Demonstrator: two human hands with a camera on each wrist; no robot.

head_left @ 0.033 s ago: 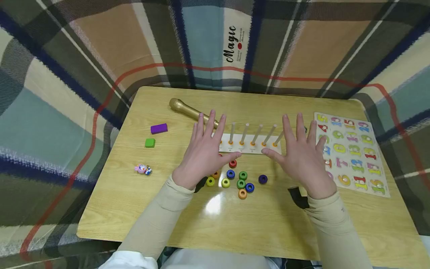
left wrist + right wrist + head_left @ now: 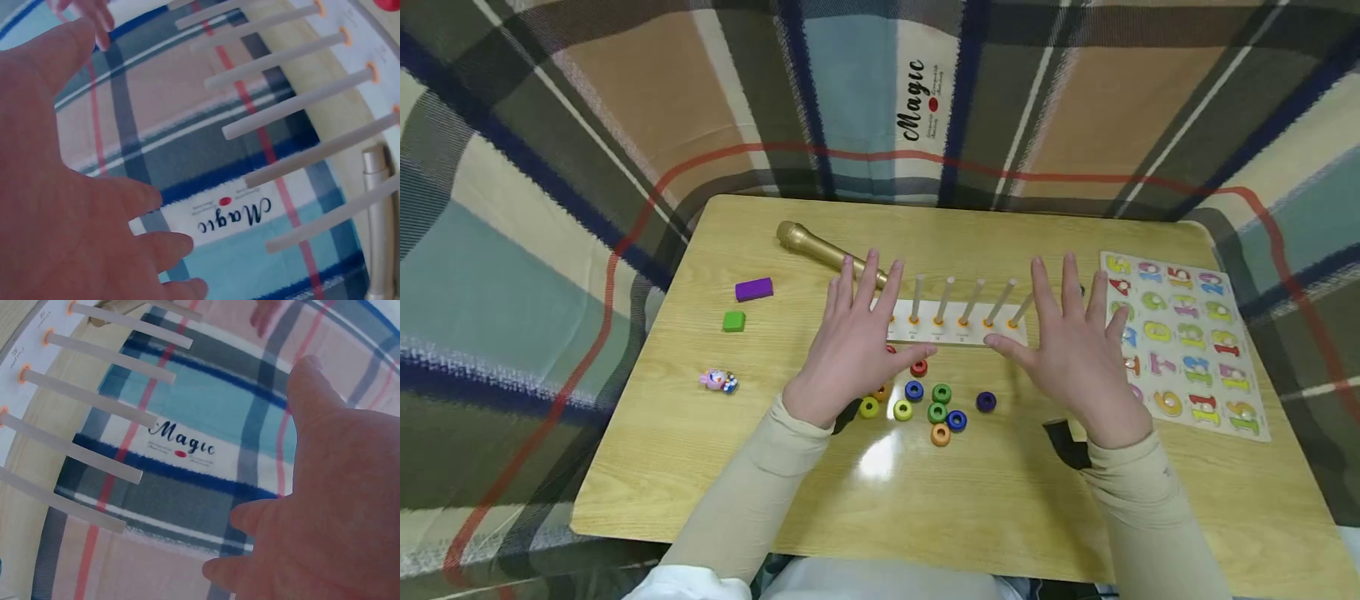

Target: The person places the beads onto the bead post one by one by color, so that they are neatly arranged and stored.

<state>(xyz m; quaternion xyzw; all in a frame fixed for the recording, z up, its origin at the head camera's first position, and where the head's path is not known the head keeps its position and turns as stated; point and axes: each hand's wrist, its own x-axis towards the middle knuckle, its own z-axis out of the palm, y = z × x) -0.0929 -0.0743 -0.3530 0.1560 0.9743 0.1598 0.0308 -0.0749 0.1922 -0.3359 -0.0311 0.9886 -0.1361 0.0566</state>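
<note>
Five pegs (image 2: 972, 301) stand in plain sight on the peg board (image 2: 957, 335) in the head view; the left wrist view shows at least six. The peg board lies near the middle of the table (image 2: 662, 483), its long sides running along the far edge. The left hand (image 2: 852, 342) partly hides its left end; the right hand (image 2: 1073, 343) is just beside its right end. Both have straight fingers spread apart. Each wrist view also catches a bit of the other hand.

Coloured rings (image 2: 937, 416) lie on the near side of the peg board, some partly behind the left hand. A gold microphone (image 2: 816, 247) lies aslant toward the far edge; the left wrist view shows its narrow end, which the fingers partly cover in the head view. Toward the left edge are a purple block (image 2: 754, 289), a green block (image 2: 733, 321) and a small figure (image 2: 720, 381). A number board (image 2: 1174, 350) lies by the right edge. Plaid cloth (image 2: 850, 100) lines the far edge, its "Magic" sideways in the head view, upside down in the left wrist view and nearly upright in the right.
</note>
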